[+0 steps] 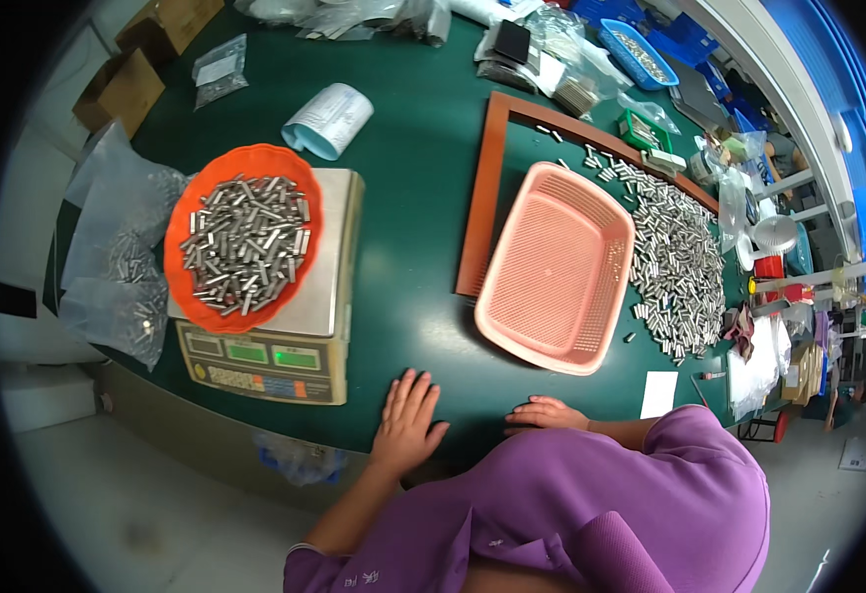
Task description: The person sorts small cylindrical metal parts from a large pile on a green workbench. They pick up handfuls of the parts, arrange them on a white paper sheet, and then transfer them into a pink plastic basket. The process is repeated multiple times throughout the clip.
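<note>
My left hand lies flat on the green table's near edge with fingers stretched, holding nothing. To its right, my right hand rests at the same edge, fingers loosely extended and nothing visible in them. Just beyond the hands is a pink plastic basket with nothing in it, overlapping a reddish-brown wooden frame. Short silvery metal pins are heaped right of the basket. On the left, an orange scalloped bowl full of similar pins sits on a digital scale with lit green displays.
Clear plastic bags with metal parts lie left of the scale. A rolled paper-covered cylinder is beyond it. White paper lies near the right edge. Cardboard boxes stand far left; a blue basket sits at the back right.
</note>
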### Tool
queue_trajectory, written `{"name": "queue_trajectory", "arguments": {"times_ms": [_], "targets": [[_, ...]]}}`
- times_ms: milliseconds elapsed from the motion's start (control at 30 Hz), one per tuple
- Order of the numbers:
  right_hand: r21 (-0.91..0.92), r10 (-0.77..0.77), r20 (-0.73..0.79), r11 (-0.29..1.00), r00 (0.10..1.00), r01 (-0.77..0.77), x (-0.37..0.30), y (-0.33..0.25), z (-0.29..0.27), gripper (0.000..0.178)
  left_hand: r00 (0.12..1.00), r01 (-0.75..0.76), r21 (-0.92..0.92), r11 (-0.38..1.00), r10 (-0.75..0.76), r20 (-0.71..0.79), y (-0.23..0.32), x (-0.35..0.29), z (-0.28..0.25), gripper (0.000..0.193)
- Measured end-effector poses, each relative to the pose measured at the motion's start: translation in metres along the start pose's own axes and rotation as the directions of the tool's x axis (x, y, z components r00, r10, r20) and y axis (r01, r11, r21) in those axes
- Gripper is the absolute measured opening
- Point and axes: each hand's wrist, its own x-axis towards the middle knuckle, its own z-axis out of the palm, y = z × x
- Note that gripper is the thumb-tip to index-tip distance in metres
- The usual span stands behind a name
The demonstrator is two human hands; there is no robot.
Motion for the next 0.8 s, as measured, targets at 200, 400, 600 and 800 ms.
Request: {"name": "queue_trajectory", "arguments": {"times_ms": [200,400,600,800], "targets": [[-0.017,-0.119,-0.111,0.993,0.987,0.118,-0.003,-0.003,-0.006,0.049,0.992,0.036,0.140,0.989,-0.018,-0.127,0.008,0.000,0.007,0.069],[-0.109,-0.225,-0.304,0.974,0.926,0.200,-0.005,-0.007,0.004,0.038,0.961,0.083,0.375,0.923,0.025,-0.274,0.008,-0.005,0.027,0.070],[-0.371,-0.463,-0.521,0.880,0.717,0.298,-0.020,-0.010,0.016,0.031,0.947,0.213,0.536,0.817,-0.037,-0.320,0.010,-0.017,0.050,0.058],[-0.275,-0.177,-0.620,0.961,0.765,0.000,-0.138,-0.029,-0.020,0.031,0.733,0.313,0.266,0.911,-0.054,-0.678,-0.007,-0.047,0.077,0.049]]}}
